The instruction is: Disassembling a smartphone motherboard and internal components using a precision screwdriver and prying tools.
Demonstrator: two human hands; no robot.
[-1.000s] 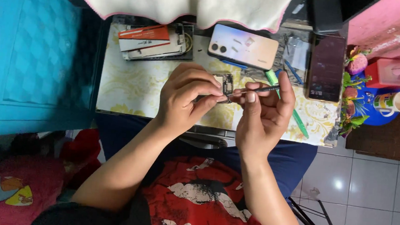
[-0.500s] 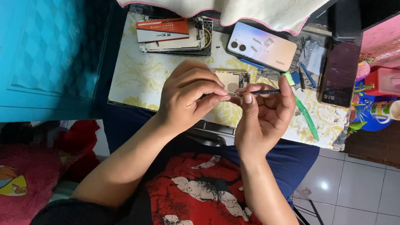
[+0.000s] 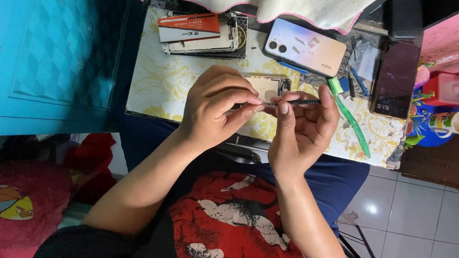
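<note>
Now | L hand (image 3: pixel 217 109) pinched thin dark tool (image 3: pixel 291 101) near tip for fine control | R hand (image 3: pixel 301 123) closed on same tool, steadying | both above opened phone (image 3: pixel 268 85) on table (image 3: pixel 151 84)

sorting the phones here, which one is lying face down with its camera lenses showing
The pale iridescent phone at the top of the table, back side up with two round lenses at its left end. The dark phone to its right shows only a flat black surface.
</note>
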